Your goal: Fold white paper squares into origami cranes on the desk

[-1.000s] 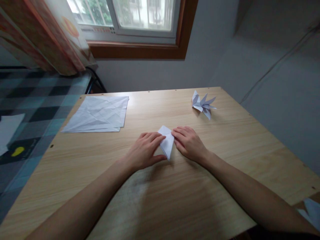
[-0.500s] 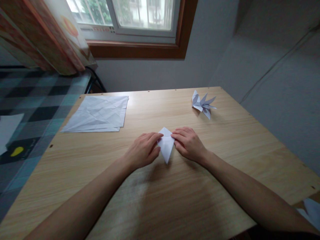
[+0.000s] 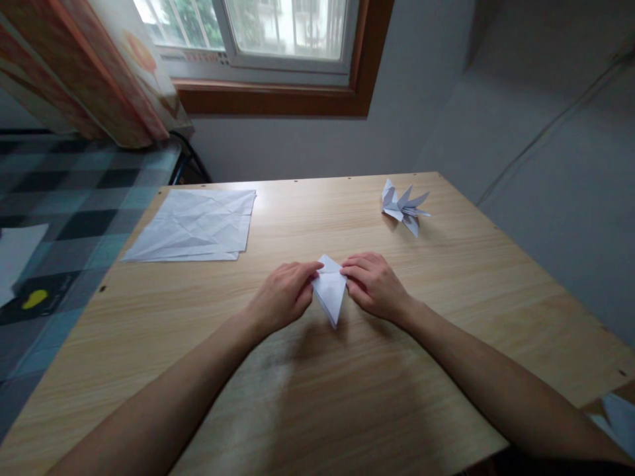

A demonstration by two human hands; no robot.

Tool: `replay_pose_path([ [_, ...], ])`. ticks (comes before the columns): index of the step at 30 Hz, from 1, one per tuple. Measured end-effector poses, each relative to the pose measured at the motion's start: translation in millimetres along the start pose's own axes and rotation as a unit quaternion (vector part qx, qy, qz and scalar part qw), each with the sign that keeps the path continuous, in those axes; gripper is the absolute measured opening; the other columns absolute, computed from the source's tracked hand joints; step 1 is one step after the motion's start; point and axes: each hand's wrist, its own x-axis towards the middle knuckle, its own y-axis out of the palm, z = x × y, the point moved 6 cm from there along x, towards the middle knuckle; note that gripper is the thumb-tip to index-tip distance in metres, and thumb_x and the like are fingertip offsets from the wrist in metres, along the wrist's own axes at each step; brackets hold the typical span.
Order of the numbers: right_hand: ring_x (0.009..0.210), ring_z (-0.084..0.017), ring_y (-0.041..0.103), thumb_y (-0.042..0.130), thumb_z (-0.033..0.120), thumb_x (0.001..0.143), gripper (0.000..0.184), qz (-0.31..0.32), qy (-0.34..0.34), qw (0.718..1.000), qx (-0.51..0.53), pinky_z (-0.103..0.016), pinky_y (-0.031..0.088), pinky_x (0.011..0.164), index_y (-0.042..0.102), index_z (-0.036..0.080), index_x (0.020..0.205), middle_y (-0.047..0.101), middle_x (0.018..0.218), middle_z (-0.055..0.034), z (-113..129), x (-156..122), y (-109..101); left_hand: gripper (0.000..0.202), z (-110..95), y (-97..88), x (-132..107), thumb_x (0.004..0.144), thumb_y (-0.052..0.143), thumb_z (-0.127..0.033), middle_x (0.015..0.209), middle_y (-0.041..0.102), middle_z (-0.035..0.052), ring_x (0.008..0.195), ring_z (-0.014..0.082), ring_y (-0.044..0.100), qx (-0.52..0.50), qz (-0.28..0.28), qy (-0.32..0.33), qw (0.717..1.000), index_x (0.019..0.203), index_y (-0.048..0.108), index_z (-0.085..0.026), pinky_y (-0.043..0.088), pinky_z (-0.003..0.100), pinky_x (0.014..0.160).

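While the left hand and right hand pinch opposite edges of the folded paper between them, light, even pressure should best align its layers.

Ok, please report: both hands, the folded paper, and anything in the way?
Left hand and right hand holding folded paper by opposite sides. Long point toward wearer. Spiky paper piece and flat sheets farther back, not blocking.

the left hand and right hand each cover part of the folded paper. window and curtain run off the top, a white sheet off the left. red marks on the window are too small to read.
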Motion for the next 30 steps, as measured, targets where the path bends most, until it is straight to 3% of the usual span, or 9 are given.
replay_pose_path([
  [12, 0.108, -0.026, 0.063, 0.056, 0.017, 0.089, 0.02, -0.001, 0.003, 1.0, 0.004, -0.046, 0.045, 0.099, 0.072, 0.017, 0.101, 0.074, 0.11, -0.01, 1.8, 0.6, -1.1, 0.037, 1.2, -1.0, -0.3, 0.083, 0.048, -0.01, 0.102, 0.072, 0.0085, 0.094, 0.0214, 0.065, -0.009, 0.007, -0.017, 1.0, 0.119, 0.057, -0.016, 0.054, 0.039, 0.085],
  [18, 0.109, -0.025, 0.062, 0.054, 0.019, 0.092, 0.019, 0.001, 0.009, 1.0, 0.012, -0.045, 0.044, 0.099, 0.072, 0.019, 0.1, 0.074, 0.109, -0.009, -0.5, 0.1, 0.3, 0.035, 0.8, -3.3, 0.0, 0.087, 0.047, -0.013, 0.099, 0.071, 0.0068, 0.091, 0.0203, 0.065, -0.021, -0.006, -0.015, 1.0, 0.119, 0.057, -0.018, 0.054, 0.039, 0.084],
  [24, 0.107, -0.024, 0.062, 0.051, 0.022, 0.097, 0.018, 0.001, 0.015, 1.0, 0.008, -0.043, 0.043, 0.099, 0.069, 0.019, 0.094, 0.074, 0.107, -0.0083, -0.1, 1.4, 0.6, 0.029, -1.3, -5.7, 1.9, 0.088, 0.049, -0.015, 0.096, 0.07, 0.0065, 0.088, 0.0187, 0.065, -0.042, -0.009, -0.018, 0.999, 0.116, 0.059, -0.016, 0.054, 0.034, 0.08],
  [30, 0.096, -0.023, 0.061, 0.053, 0.025, 0.097, 0.02, 0.017, 0.042, 0.999, -0.013, -0.042, 0.043, 0.093, 0.063, 0.02, 0.081, 0.071, 0.098, -0.0083, 1.8, 4.9, 3.7, 0.027, 4.3, -6.2, 1.8, 0.093, 0.05, -0.021, 0.087, 0.068, 0.0041, 0.081, 0.0183, 0.064, -0.016, -0.028, -0.063, 0.998, 0.119, 0.059, -0.018, 0.053, 0.034, 0.077],
])
